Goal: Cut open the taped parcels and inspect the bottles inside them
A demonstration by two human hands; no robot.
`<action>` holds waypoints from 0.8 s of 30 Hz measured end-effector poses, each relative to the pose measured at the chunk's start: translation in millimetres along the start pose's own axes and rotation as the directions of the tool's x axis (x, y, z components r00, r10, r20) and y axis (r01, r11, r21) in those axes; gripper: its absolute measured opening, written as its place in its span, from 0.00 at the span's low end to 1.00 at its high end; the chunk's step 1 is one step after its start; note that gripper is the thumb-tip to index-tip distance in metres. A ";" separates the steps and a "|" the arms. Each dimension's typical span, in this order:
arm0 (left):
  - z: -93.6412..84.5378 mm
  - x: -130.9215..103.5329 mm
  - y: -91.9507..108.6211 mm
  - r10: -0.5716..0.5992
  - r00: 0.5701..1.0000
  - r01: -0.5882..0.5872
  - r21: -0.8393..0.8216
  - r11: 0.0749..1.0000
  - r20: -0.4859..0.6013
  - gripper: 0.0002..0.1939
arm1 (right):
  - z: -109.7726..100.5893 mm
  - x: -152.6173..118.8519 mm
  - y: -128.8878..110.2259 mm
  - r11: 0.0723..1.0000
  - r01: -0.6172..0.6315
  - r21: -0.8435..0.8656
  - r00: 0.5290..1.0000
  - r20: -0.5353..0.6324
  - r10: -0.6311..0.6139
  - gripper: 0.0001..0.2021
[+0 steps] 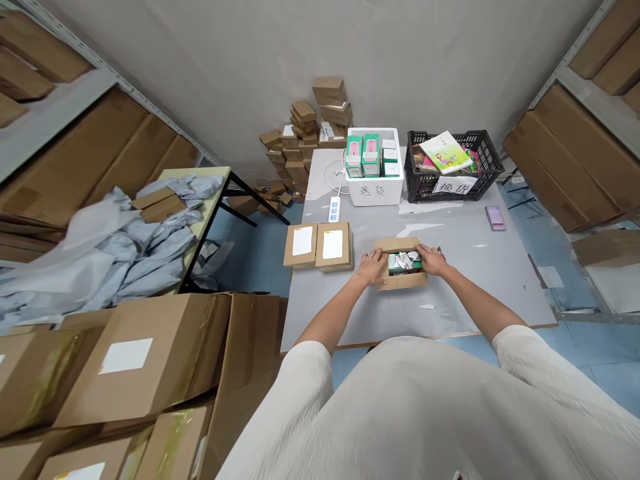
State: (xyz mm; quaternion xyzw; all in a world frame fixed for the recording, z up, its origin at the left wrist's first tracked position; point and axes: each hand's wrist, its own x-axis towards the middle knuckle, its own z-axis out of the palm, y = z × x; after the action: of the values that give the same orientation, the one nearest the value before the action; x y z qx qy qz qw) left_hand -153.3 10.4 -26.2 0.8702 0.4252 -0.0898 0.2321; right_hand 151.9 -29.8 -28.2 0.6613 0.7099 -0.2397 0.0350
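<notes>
An open cardboard box (403, 283) lies on the grey table in front of me, its flaps folded outward. Inside it are a green carton (394, 265) and crumpled white paper (409, 259). My left hand (371, 267) grips the left end of the cardboard box, fingers bent over its edge. At the opposite end, my right hand (433, 260) holds the box by its right side. Something small and dark shows just beyond the right fingers, too small to name.
Two closed cardboard boxes (333, 247) with white labels sit left of my hands. Behind are a power strip (335, 209), a white bin (375, 195) of green cartons and a black crate (417, 190) with books. A purple phone-like item (495, 218) lies right. Large cartons (165, 333) crowd the left.
</notes>
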 end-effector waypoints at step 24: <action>-23.1 -16.6 5.1 0.054 0.986 -0.030 0.153 0.988 -0.156 0.45 | -2.6 -0.1 -1.1 1.000 0.000 -0.025 1.000 0.016 0.001 0.46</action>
State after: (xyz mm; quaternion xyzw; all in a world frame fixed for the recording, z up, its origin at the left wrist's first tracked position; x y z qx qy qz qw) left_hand -160.6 7.3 1.6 0.8983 0.4160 -0.0469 0.1330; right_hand 151.6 -28.9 -25.6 0.6591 0.7124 -0.2362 0.0488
